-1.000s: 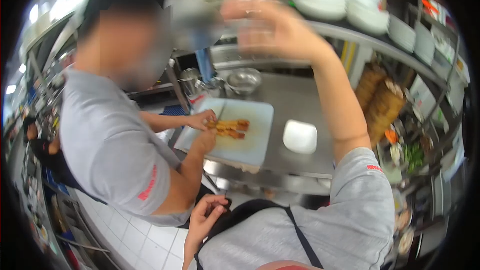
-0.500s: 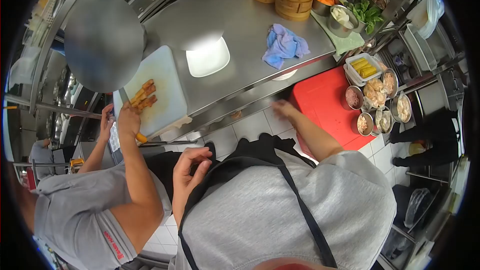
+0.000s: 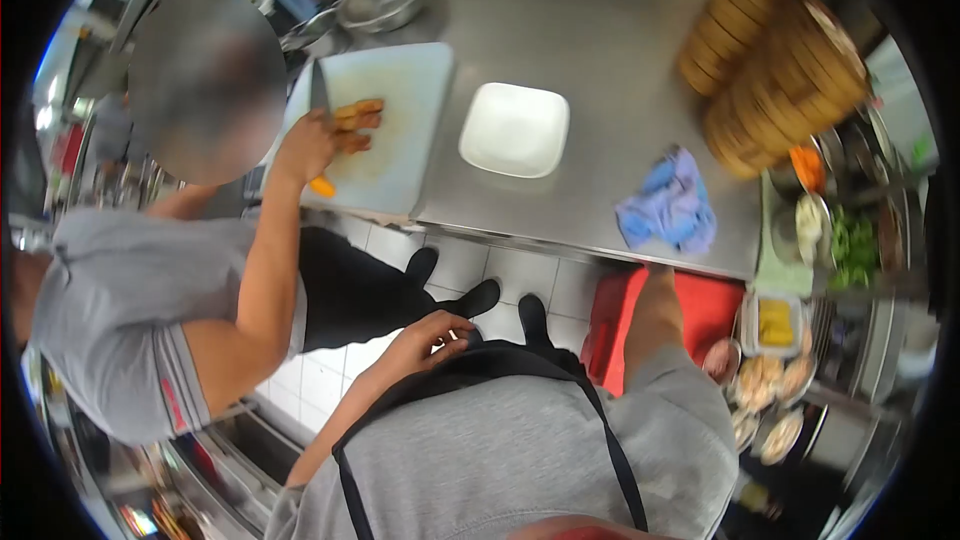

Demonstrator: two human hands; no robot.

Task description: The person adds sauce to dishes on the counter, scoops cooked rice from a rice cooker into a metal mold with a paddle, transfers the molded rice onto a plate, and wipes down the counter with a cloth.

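My left hand [image 3: 432,338] is in front of my black apron, its fingers loosely curled with a gap to the thumb and nothing visible in it. My right forearm [image 3: 655,318] reaches to the counter's front edge above a red lid [image 3: 705,310]; that hand's fingers are hidden there. A blue-purple cloth [image 3: 670,205] lies crumpled on the counter just beyond. Left of the cloth stands an empty white square dish [image 3: 515,130]. On a pale cutting board [image 3: 400,130], a co-worker's hand [image 3: 305,148] holds a knife [image 3: 319,88] beside browned food pieces [image 3: 357,125].
Bamboo steamers [image 3: 785,85] are stacked at the steel counter's [image 3: 570,15] right end. A metal bowl [image 3: 385,0] sits behind the board. Food containers [image 3: 775,325] stand at the lower right. The co-worker [image 3: 170,310] stands close on my left.
The view has swung and shifted over the counter. My right arm, raised a second ago, has come down and now reaches the counter's front edge. My left hand stays by the apron.
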